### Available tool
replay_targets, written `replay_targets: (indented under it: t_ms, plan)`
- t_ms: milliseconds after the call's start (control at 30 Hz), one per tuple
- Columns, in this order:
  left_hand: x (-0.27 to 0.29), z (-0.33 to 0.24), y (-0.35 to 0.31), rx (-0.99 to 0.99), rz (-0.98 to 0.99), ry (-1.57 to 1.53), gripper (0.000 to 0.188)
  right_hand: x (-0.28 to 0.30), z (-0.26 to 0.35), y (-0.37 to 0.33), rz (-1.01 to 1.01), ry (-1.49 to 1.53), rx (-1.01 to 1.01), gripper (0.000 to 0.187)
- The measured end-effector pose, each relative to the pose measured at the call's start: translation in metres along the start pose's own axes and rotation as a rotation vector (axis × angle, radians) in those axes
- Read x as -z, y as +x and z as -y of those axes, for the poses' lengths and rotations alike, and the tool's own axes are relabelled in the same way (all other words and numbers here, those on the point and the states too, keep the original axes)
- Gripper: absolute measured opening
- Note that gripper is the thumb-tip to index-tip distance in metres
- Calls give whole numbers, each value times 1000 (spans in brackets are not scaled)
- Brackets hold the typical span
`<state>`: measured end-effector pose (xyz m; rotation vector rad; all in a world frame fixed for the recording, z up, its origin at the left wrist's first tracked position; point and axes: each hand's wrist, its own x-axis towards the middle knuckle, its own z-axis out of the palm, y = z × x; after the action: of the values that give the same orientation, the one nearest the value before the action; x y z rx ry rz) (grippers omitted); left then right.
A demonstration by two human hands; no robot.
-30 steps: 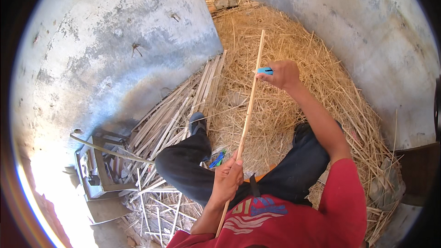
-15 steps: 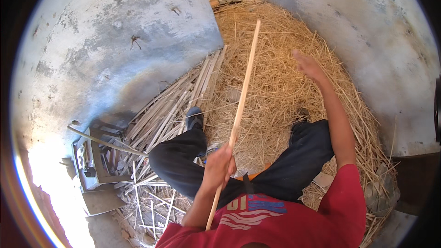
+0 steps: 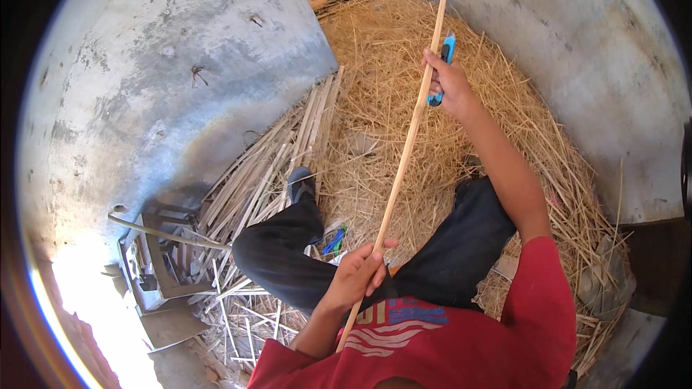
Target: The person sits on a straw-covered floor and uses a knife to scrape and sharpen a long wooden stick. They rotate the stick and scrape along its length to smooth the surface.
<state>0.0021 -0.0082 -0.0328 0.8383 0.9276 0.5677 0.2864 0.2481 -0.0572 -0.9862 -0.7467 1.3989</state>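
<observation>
A long, pale wooden strip (image 3: pixel 406 150) slants up and away from my lap to the far side. My left hand (image 3: pixel 353 274) holds its lower part near my waist, the forefinger partly lifted off it. My right hand (image 3: pixel 453 85) is at the strip's upper part, thumb and fingers against it. In that same hand is a blue and black utility knife (image 3: pixel 447 49), lying alongside the strip; whether a blade is out cannot be made out.
Loose straw and shavings (image 3: pixel 389 50) cover the floor. A pile of long wooden strips (image 3: pixel 270 158) lies left, beside a wooden frame (image 3: pixel 155 256). Grey plastered walls (image 3: pixel 194 43) curve around. A small blue and green item (image 3: pixel 334 240) lies between my legs.
My right hand has come to the strip and the blue knife now shows in it. The strip's far end has swung right and up. My left hand has shifted slightly and loosened its fingers.
</observation>
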Motion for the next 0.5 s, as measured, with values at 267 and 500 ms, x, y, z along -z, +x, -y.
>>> replay_targets:
  t_ms: [267, 500]
  plan:
    - [17, -3, 3, -145, -131, -78, 36, -27, -18, -27, 13, -942, 338, 48]
    - [29, -25, 12, -225, -77, -365, 33, -82, -48, -126, 517, -1323, 819, 58]
